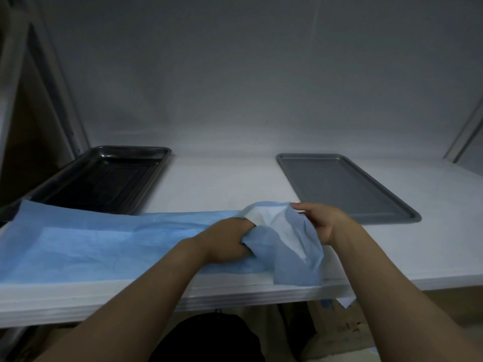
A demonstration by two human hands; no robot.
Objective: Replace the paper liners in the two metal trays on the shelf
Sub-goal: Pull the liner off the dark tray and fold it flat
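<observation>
Two bare forearms (146, 291) are reaching in from 6 o'clock over the shelf (224, 178) front edge. A black bag (209, 338) is sitting below, under the shelf.

The left hand (230, 239) is curling its fingers tight into the blue paper liner (86, 246), gripping a bunched wad of it. The right hand (324, 223) is pinching the raised top edge of the same wad, thumb on the near side, fingers hidden behind the paper. The rest of the liner is lying flat along the shelf front, running out to 9 o'clock. I cannot tell whether the wad and the flat part are one sheet or two.

The dark tray (109, 178) is sitting at 10 o'clock of the hands and the grey tray (345, 186) at 2 o'clock, well apart. Both are showing bare bottoms, with no liner in either.

Risks, as judgement:
- The paper is looking thin, so two hands pulling in opposite directions are likely tearing it at the wad.
- The wad is hanging over the shelf lip at 5 o'clock, so a loose grip is letting it drop to the floor.
- The flat part is lapping the dark tray's near corner, so dragging the sheet toward 3 o'clock is risking nudging that tray.
- Hard bunching is creasing paper that may be meant to lie flat in a tray.
</observation>
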